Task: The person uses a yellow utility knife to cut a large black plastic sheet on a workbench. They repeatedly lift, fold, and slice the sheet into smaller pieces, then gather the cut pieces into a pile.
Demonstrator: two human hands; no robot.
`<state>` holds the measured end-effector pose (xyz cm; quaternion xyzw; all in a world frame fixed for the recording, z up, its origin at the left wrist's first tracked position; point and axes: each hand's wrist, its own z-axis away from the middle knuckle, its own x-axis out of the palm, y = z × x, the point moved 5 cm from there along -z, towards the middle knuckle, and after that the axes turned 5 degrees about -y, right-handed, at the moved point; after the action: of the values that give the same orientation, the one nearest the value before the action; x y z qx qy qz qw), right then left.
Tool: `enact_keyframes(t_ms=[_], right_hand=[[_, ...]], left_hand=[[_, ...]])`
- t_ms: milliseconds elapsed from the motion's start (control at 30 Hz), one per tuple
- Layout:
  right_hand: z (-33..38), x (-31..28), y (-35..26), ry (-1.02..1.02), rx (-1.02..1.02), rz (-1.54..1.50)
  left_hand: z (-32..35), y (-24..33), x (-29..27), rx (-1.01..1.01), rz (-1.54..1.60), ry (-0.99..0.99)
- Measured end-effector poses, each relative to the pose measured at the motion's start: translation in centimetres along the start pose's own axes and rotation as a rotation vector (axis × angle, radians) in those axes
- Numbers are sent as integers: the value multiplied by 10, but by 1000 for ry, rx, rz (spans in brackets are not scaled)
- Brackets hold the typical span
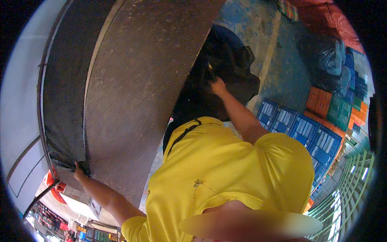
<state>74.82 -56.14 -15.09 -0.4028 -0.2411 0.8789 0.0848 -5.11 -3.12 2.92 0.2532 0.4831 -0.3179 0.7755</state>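
Note:
A long black sheet (64, 101) lies along the far left side of a brown tabletop (129, 80). At its near end, my left hand (79, 172) is closed on a bunched corner of it. My right hand (218, 86) is out beyond the table's right edge, closed around a slim dark tool (210, 70) with a yellowish part. The tool's kind is too dark to make out. Behind that hand, a loose heap of black sheeting (240, 58) hangs or lies beside the table; its lower part merges with my dark clothing.
Blue plastic crates (290, 127) are stacked at the right, with orange crates (318, 101) and a green crate (339, 111) behind. Dark plastic bags (328, 60) and a red sheet (322, 18) are at the far right. A white box (80, 201) stands below my left forearm.

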Motion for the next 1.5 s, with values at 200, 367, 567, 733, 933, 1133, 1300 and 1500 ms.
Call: enact_keyframes(t_ms=[200,367,567,733,933,1133,1300,1500], right_hand=[[48,-138,29,572,291,277],[-64,-198,-334,818,-849,123],[-177,-76,-639,574,-748,434],[-183,-51,-690,280,-655,707],[-152,-183,-596,326,-807,285],[-107,-227,-316,499,-633,473],[-122,-226,-197,554,-540,563],[-156,-255,-206,716,6,683]], left_hand=[[19,-3,5,83,-99,170],[53,8,4,198,172,235],[76,15,2,85,184,195],[64,11,-13,9,1124,24],[163,-62,-62,177,729,464],[350,-200,70,-218,410,457],[420,-249,104,-446,402,420],[341,-131,3,-193,46,545]])
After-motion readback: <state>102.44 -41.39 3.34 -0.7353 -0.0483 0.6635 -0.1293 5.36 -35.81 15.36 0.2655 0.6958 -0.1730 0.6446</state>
